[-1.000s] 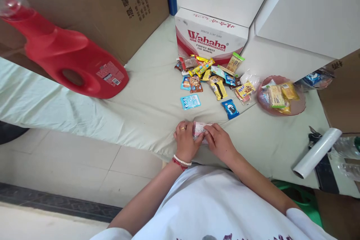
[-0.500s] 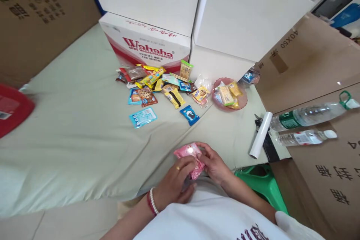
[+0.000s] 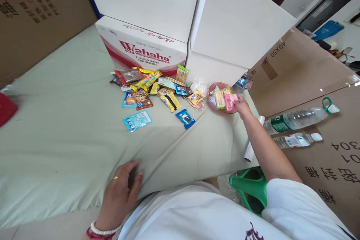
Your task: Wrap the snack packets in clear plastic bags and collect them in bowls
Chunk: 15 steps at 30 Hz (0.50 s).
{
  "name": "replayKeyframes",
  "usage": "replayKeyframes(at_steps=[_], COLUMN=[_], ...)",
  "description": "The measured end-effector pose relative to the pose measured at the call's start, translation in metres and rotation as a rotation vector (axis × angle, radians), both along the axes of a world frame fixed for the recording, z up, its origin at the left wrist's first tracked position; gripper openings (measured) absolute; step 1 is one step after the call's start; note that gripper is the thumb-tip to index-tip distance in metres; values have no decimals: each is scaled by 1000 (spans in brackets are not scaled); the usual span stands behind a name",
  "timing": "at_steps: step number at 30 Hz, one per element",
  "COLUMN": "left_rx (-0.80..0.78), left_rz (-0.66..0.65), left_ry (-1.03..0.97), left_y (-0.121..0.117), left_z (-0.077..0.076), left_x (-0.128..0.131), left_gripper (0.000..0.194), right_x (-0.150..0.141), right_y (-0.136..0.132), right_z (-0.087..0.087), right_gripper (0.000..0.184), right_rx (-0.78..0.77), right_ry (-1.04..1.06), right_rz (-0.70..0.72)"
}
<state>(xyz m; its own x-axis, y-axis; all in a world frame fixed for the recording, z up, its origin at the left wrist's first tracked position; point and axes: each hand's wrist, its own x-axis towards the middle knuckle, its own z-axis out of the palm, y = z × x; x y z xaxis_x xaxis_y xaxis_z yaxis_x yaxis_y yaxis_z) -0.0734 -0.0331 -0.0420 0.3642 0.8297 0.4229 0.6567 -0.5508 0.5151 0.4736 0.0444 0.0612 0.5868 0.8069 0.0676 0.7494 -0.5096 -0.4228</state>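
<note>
My right hand (image 3: 242, 107) reaches out to the pink bowl (image 3: 211, 108) at the right of the table and grips the edge of a pink snack packet (image 3: 230, 102). That packet lies over the bowl's right side, against other wrapped snacks such as a pale yellow packet (image 3: 219, 99). Near the table's front edge, my left hand (image 3: 121, 189) rests with thumb and fingers apart, holding nothing. Left of the bowl lies a heap of snacks, among them a yellow packet (image 3: 169, 98), a brown cookie packet (image 3: 142, 99), a blue packet (image 3: 185, 118) and a light blue packet (image 3: 137, 120).
A Wahaha carton (image 3: 143, 50) and white boxes (image 3: 242, 15) stand behind the snacks. At the right are a white roll (image 3: 249, 150), a large bottle (image 3: 298, 118), a smaller bottle (image 3: 298, 140) and a green stool (image 3: 249, 183). Something red (image 3: 6, 108) sits at the left edge.
The pink packet has gone from between both hands to the bowl, carried by my right hand. My left hand has let go and moved left. The view has shifted slightly.
</note>
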Motion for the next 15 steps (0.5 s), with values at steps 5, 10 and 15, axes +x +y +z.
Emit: replayKeyframes(at_steps=[5,10,15], left_rx=[147,207,215], left_rz=[-2,-32,-27], left_ry=[52,75,45], left_y=[-4,-4,-5], left_z=[-5,-3,-1], left_x=[7,10,10], left_gripper=[16,16,17], right_x=[-27,-37,-49], right_y=[-7,-19,9], right_z=[-7,-5,28], right_gripper=[50,49,47], right_rx=[-106,-224,-42], right_ry=[-234,-437,-530], right_rz=[-102,-142,-65])
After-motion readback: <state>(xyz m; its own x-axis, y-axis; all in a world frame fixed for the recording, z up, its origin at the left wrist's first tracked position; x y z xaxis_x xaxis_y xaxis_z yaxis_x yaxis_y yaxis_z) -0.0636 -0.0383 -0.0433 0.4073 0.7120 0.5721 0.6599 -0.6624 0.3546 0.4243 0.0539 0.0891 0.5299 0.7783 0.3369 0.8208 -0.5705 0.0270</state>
